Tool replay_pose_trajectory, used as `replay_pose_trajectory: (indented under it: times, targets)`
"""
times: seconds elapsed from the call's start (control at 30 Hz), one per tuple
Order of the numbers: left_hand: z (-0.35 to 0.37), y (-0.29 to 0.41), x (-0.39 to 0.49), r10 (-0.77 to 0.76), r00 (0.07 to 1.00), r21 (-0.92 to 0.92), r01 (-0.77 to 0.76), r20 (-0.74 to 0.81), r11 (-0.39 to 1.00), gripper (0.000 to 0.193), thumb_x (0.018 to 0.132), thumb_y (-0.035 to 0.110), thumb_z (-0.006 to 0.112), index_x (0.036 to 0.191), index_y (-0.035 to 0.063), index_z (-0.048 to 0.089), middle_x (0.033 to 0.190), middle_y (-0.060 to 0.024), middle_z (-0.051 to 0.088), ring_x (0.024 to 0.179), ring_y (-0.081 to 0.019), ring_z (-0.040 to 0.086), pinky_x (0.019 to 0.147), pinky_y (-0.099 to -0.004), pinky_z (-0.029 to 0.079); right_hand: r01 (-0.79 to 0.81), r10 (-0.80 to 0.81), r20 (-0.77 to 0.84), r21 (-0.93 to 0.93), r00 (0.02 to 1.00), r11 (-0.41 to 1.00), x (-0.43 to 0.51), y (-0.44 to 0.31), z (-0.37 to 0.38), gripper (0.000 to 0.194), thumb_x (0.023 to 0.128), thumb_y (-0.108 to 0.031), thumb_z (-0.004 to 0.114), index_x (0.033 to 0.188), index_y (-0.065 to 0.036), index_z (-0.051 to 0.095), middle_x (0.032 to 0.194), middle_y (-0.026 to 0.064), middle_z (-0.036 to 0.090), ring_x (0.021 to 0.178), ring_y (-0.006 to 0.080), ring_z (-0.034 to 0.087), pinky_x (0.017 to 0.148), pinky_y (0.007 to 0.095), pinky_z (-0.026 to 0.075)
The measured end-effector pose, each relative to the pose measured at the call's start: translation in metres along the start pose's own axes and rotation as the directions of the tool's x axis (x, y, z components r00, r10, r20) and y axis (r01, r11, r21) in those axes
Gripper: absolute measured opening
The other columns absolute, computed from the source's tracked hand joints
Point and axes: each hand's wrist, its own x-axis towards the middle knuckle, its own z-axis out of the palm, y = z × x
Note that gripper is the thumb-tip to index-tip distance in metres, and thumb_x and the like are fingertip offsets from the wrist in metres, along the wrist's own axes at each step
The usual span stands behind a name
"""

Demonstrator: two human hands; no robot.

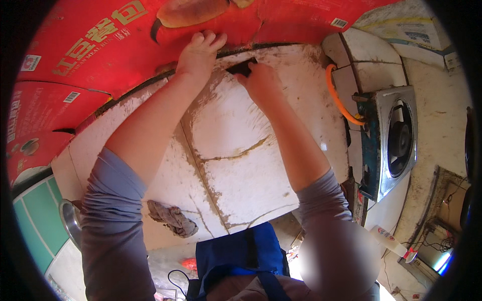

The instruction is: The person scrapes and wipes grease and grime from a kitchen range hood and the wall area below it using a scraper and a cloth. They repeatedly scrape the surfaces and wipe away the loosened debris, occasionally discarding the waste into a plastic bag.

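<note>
My left hand [200, 55] presses its fingers against the red printed cardboard [147, 49] that lines the back of the tiled worktop [233, 128]. To its right, my right hand [261, 81] grips a flat dark scraper-like piece [243, 67], whose exact kind I cannot tell. That piece touches the white tiles close to the foot of the cardboard. Brown grime streaks the tiles and their joints below both hands. A crumpled brown-grey cloth [172, 219] lies near the worktop's front edge, left of the middle.
On the right stands a gas stove [391, 139] with an orange hose [336, 98]. A white plastic bottle with a red cap [391, 240] lies lower right. A metal bowl [70, 222] sits beside my left sleeve. A carton [410, 34] stands at the upper right.
</note>
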Motion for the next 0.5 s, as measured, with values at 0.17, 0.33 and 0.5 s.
replay_pose_trajectory:
  times: [0.17,0.33,0.5]
  targets:
    - [-0.007,0.007,0.005,-0.020,0.999,-0.061,0.018,-0.029,0.998,0.042,0.085,0.019,0.051,0.126,0.0140,0.059,0.148,0.0047,0.030,0.124,-0.0216,0.036,0.100,-0.0350,0.029,0.066,-0.061,-0.173,0.029,0.983,0.997,0.025,0.047,-0.018,0.064,0.076,-0.048,0.072,0.118,0.000,0.062,0.101,0.0213,0.067,0.097,0.0328,0.064,0.087,0.0377,0.049]
    - [-0.011,-0.001,-0.008,-0.089,0.994,-0.310,0.066,-0.061,0.948,0.042,0.082,0.013,0.052,0.124,0.0139,0.059,0.145,-0.0003,0.036,0.121,-0.0246,0.041,0.100,-0.0392,0.033,0.069,-0.066,0.030,-0.092,0.997,0.993,0.051,0.039,-0.023,0.062,0.074,-0.049,0.073,0.114,-0.002,0.064,0.109,0.0212,0.064,0.101,0.0330,0.062,0.086,0.0394,0.049]
    - [-0.025,-0.030,-0.046,-0.231,0.968,-0.561,0.137,-0.100,0.817,0.048,0.080,0.007,0.053,0.127,0.0154,0.057,0.143,-0.0042,0.039,0.121,-0.0279,0.041,0.097,-0.0409,0.034,0.054,-0.031,0.115,-0.202,0.993,0.978,0.029,0.035,-0.019,0.061,0.075,-0.056,0.069,0.109,-0.005,0.067,0.105,0.0201,0.064,0.099,0.0349,0.062,0.086,0.0407,0.049]
